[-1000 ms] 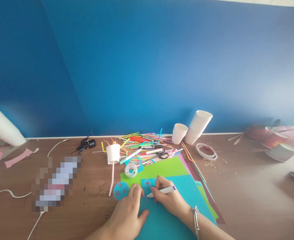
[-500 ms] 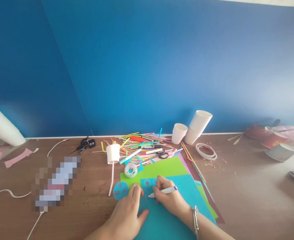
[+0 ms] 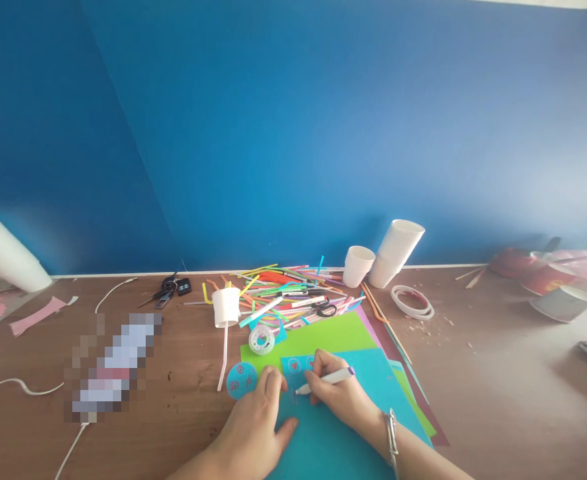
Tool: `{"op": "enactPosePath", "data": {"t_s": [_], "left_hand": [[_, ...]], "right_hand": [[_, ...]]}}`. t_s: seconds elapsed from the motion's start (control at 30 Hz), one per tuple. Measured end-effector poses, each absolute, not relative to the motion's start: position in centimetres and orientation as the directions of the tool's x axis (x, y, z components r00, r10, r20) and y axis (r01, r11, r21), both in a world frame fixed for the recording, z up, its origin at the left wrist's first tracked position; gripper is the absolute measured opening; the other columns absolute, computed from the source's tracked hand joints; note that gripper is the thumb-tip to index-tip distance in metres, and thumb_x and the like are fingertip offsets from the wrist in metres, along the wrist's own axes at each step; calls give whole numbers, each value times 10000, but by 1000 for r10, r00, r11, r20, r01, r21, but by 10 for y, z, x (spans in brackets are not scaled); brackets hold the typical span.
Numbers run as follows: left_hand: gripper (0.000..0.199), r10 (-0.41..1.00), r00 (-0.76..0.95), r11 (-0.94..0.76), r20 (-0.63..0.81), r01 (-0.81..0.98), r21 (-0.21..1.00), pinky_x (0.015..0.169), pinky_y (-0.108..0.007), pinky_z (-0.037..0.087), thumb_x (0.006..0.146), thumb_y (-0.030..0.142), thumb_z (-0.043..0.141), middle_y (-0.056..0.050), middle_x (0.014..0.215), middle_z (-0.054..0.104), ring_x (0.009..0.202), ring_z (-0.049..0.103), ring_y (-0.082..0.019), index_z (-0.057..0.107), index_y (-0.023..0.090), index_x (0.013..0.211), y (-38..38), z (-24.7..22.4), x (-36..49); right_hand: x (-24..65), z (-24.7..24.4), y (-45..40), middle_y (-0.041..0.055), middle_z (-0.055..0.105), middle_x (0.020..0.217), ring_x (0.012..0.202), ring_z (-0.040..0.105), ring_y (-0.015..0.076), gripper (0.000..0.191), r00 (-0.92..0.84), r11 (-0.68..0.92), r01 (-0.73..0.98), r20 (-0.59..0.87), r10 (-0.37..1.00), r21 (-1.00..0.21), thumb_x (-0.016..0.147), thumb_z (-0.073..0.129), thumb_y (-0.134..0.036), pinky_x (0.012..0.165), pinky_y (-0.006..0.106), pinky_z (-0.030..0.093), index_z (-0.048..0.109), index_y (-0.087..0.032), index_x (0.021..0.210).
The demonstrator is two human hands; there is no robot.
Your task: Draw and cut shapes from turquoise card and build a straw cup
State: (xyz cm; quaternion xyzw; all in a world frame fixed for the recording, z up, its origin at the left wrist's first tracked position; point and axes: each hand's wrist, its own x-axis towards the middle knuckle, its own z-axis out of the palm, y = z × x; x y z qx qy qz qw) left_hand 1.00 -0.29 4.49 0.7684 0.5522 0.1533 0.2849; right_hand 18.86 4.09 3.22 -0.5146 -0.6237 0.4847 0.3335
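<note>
My right hand [image 3: 340, 392] grips a white marker with a purple end [image 3: 330, 379]. Its tip touches a sheet of blue paper [image 3: 338, 440], beside faint light strokes. Two round drawings with red hearts show along that sheet's top edge, one partly covered by my fingers. Resting on the sheet's left side is my left hand [image 3: 253, 423], its thumb spread away from the fingers. Just left of those fingertips lies a blue paper disc [image 3: 242, 381] with red drawings. Under the blue sheet, a green sheet [image 3: 318, 337] sticks out at the back.
Colourful straws [image 3: 258, 287] and markers are heaped by the wall. A white cup with straws [image 3: 226, 307] and a tape roll [image 3: 262, 340] stand before them. Stacked paper cups [image 3: 397, 253] and a white ring of tape [image 3: 412, 303] are at right; keys [image 3: 170, 288] lie left.
More light strokes show on the blue paper at the marker's tip. My right hand has shifted very slightly; my left hand stays in place.
</note>
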Motion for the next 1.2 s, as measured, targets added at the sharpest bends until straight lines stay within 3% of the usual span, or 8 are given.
{"op": "enactPosePath", "data": {"t_s": [0.33,0.57,0.83,1.07,1.2], "left_hand": [[282,934,349,-229,-76,749,622,693,-307,396,754,153,521,-43,1034,521,831,563,-202,377,232,984,-2,44,10],[278,934,350,-235,-72,754,613,684,-312,397,759,162,524,-38,1038,516,822,563,-203,381,234,985,-2,44,10],[284,934,350,-234,-74,753,615,698,-321,407,757,156,530,-42,1034,520,840,565,-210,377,230,986,-2,43,10],[275,931,355,-231,-83,751,619,708,-334,422,763,156,522,-50,1037,520,854,565,-218,376,226,985,-2,45,9],[277,930,357,-235,-83,755,612,694,-339,423,769,164,518,-49,1038,522,824,570,-215,371,227,995,-3,44,10]], "right_hand": [[188,29,41,-71,512,408,398,465,102,220,-241,29,406,-76,968,-913,727,499,-152,415,193,329,380,-230,560],[188,31,42,-53,565,451,432,505,114,199,-251,-4,310,-86,964,-951,762,516,-224,437,202,353,398,-230,603],[188,30,41,-55,563,437,424,484,104,222,-262,47,386,-61,963,-921,735,524,-175,437,196,350,397,-228,560],[189,29,42,-53,578,465,447,519,110,195,-253,-6,292,-84,964,-956,767,525,-226,441,194,354,408,-226,611],[188,30,41,-51,576,464,444,499,104,209,-258,39,349,-56,965,-936,758,530,-204,448,194,355,412,-222,587]]}}
